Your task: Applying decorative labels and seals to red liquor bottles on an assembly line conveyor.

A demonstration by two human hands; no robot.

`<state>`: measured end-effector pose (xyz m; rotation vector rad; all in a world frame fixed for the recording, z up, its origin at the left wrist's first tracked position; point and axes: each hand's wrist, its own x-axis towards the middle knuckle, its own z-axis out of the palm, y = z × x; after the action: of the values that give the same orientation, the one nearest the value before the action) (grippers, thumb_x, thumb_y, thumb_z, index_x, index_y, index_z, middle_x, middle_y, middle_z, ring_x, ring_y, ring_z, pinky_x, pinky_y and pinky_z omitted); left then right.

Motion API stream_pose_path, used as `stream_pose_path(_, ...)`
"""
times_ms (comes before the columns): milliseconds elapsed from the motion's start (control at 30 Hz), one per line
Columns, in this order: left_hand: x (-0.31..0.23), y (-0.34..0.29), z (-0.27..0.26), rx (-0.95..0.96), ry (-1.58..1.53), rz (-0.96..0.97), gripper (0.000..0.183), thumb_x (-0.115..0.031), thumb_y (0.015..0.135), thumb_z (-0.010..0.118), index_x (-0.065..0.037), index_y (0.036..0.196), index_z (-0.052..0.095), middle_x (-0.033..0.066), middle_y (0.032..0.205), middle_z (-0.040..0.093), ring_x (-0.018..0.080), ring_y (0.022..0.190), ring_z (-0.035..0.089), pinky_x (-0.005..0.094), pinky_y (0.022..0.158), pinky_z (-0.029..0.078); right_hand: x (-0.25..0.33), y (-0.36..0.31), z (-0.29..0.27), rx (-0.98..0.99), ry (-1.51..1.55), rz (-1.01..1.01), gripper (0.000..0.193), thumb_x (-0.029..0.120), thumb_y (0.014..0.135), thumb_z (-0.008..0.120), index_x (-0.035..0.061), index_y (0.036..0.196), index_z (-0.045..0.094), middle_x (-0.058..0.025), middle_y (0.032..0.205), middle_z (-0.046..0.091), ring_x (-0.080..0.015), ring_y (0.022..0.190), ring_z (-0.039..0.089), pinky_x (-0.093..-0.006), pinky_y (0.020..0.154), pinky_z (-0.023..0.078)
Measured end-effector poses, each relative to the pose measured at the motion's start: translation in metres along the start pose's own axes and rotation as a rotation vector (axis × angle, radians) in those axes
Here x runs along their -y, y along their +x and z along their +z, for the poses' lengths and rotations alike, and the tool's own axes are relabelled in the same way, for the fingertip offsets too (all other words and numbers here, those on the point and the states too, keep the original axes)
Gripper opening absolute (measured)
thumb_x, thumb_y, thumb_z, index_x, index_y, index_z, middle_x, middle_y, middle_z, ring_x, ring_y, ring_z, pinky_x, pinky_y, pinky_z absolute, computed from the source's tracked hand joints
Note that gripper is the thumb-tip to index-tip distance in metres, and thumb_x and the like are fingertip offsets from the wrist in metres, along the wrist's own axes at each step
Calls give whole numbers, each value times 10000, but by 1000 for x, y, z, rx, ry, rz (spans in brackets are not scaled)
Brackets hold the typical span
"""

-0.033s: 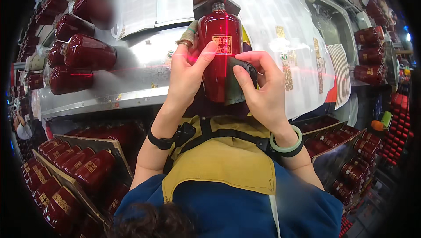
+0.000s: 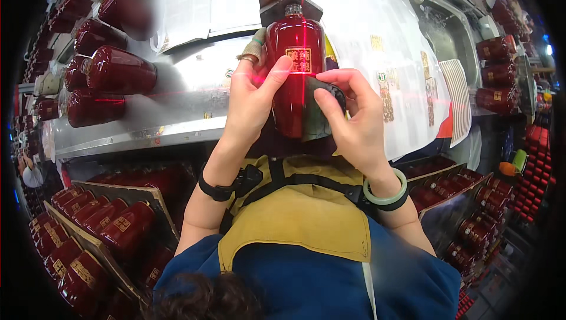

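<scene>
Cupping the bottle, the left hand is spreading about as wide as the glass, its thumb bearing on the front at the left edge of the gold label and its fingers running along the bottle's left side. A pale finger cover is showing beside the bottle's shoulder; how firmly this hand is pressing, I cannot tell. The right hand is pinching a dark pad between thumb and fingers, nearly closed, and is holding it against the bottle's lower right side. The bottle itself is lying in front of the person's apron, its neck pointing away toward a dark block just beyond it. Thin red light lines are crossing on its front. To the bottle's right, white sheets with gold labels are spreading out, and a metal basin is sitting farther right. To its left, more red bottles are resting on their sides; others are filling crates nearer the person than the bottle, on both sides.
</scene>
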<state>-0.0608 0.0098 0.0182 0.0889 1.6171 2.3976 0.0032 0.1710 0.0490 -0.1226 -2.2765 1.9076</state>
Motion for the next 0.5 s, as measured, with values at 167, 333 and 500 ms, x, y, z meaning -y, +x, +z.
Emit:
stream_pose_path(167,-6,4,-8,-49,-88,-35,625,-212,1063,575,66,1556,310,179,1522,467,213,1378,480,344,1165,374,-7,25,-27,0,305,130,207,19,1006,594,-18,1204,641,-55,1043,688,-93,960,647,-248,876,522)
stream_pose_path(333,-5,8,-1,-32,-74,-35,633,-171,1047,604,60,1557,311,169,1494,494,204,1378,478,343,1164,372,-24,37,0,27,331,253,293,168,948,752,17,1140,591,38,878,541,-47,799,495,-196,725,421)
stream_pose_path(500,-6,8,6,-35,-69,-14,644,-113,1014,646,54,1548,328,163,1441,536,192,1291,548,329,1097,444,-32,37,11,0,339,228,374,192,866,850,59,1057,557,64,853,432,-33,763,392,-184,665,355)
